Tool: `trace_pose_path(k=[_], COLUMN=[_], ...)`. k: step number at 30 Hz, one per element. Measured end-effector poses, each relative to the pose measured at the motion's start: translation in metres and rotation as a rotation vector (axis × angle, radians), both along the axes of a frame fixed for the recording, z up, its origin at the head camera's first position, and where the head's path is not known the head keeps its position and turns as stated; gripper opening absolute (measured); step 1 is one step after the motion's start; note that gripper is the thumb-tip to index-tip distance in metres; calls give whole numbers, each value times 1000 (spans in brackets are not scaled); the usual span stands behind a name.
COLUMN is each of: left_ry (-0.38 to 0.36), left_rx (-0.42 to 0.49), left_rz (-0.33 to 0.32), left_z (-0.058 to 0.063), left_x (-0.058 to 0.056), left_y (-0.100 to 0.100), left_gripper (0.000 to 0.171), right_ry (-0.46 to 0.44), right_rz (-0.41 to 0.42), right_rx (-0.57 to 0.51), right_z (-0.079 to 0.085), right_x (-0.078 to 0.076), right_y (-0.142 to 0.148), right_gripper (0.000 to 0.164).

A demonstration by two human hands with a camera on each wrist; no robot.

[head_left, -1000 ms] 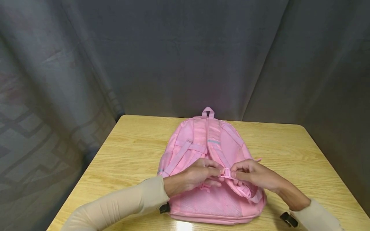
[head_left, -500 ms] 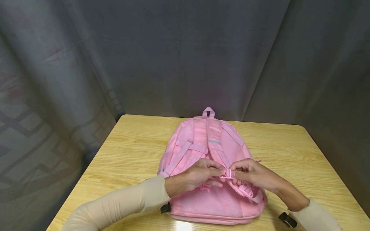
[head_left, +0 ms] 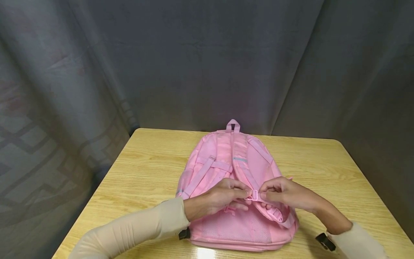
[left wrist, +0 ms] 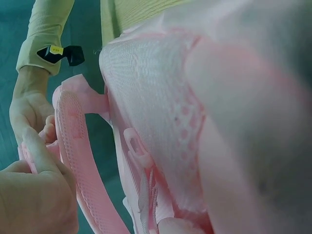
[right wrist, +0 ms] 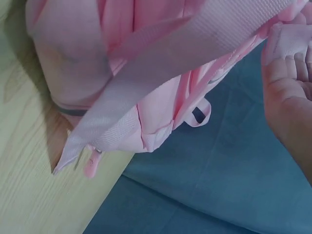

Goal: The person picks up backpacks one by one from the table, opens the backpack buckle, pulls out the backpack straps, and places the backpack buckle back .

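A pink backpack (head_left: 233, 230) lies with its shoulder straps facing up. Over its lower half, my left hand (head_left: 216, 198) pinches a pink plastic strap buckle (head_left: 254, 195) at the end of a padded shoulder strap (left wrist: 80, 151). Just right of the buckle, my right hand (head_left: 289, 194) pinches the pink webbing between thumb and fingers. In the right wrist view, part of that hand (right wrist: 292, 97) shows with webbing across its fingers, and a wide webbing strap (right wrist: 161, 73) runs down in front of the bag. The left fingers partly cover the buckle.
The backpack rests on a light wood table (head_left: 155, 162). Its top loop (head_left: 233, 125) points to the far edge. Grey curtains (head_left: 200, 64) hang behind and along the sides. The second shoulder strap (head_left: 223, 151) lies on the bag's left side.
My right hand and wrist have shifted slightly to the right, with a little more webbing showing beside the buckle. The left hand and backpack stay almost still.
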State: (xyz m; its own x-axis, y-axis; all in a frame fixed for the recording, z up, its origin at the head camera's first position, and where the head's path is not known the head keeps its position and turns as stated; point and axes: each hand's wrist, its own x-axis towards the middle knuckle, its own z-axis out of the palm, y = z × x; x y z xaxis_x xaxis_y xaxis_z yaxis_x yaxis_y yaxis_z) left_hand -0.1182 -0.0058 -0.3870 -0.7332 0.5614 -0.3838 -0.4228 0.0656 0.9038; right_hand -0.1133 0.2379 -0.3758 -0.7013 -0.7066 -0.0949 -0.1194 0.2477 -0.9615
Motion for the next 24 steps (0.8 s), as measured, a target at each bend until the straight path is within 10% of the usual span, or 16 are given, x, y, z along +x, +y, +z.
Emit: trace_pose_path(k=[24], left_ry=[5], left_rx=[-22], left_rz=[-1], left_z=[0], left_x=[2], left_y=[-2], left_gripper=[14], right_ry=[21], right_rz=[64], right_rx=[-119], right_z=[-10], right_x=[-3], right_y=[-4], right_gripper=[17])
